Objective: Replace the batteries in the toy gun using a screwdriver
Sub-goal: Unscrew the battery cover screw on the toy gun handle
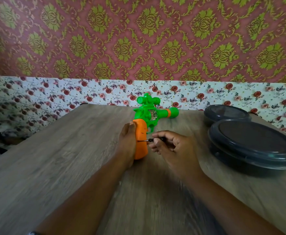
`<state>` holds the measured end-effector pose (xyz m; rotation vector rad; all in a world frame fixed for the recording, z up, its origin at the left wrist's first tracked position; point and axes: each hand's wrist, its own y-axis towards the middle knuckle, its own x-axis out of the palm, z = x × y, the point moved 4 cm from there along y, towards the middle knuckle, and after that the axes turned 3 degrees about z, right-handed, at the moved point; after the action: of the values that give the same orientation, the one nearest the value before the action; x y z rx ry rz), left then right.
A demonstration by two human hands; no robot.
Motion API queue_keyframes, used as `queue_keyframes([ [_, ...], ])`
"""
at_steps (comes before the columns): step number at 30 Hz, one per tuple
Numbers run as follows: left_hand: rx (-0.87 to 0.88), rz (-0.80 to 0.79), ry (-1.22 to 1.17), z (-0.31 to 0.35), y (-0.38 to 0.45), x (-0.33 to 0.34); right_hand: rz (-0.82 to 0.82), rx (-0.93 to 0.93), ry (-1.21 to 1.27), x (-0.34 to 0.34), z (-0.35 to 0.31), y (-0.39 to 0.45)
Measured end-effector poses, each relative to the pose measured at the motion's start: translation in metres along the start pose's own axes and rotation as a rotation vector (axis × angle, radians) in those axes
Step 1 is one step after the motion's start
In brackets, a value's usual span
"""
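Toy gun: the toy gun [151,114], green with an orange grip, lay on its side on the wooden table [54,167], barrel pointing right, near the far edge.
Screwdriver: a small black-handled screwdriver [153,139] lay level, its tip touching the side of the orange grip.
Right hand: the right hand [169,146] pinched the screwdriver handle between curled fingers and thumb.
Left hand: the left hand [127,141] lay along the grip's left side, thumb at its top; whether the fingers curled behind it could not be told.
Containers: two dark round lidded containers [250,143] sat to the right, well apart from the gun.
Backdrop: floral cloth [54,92] under patterned wallpaper [138,39].
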<state>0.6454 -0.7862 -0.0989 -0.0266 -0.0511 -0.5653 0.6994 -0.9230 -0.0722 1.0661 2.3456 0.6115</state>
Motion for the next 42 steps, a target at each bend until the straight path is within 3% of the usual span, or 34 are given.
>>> queue_keyframes([
  [7,0.002,0.048,0.025,-0.006,0.004,0.001,-0.042,0.041,-0.084,0.005,0.005,-0.001],
  [10,0.005,0.073,0.051,-0.008,0.002,0.001,-0.061,0.046,-0.242,0.008,0.006,-0.005],
  [15,0.085,0.076,0.134,-0.004,-0.004,0.003,0.001,-0.152,-0.535,0.007,-0.006,-0.008],
  [21,0.079,0.012,0.109,0.002,-0.014,0.011,0.127,-0.241,-0.664,0.005,-0.012,-0.006],
  [31,0.088,0.056,0.062,0.010,-0.020,0.008,-0.027,-0.349,-0.648,0.011,-0.012,-0.007],
  [42,0.038,0.077,-0.019,0.006,-0.015,0.006,-0.172,-0.335,-0.697,0.009,-0.008,-0.005],
])
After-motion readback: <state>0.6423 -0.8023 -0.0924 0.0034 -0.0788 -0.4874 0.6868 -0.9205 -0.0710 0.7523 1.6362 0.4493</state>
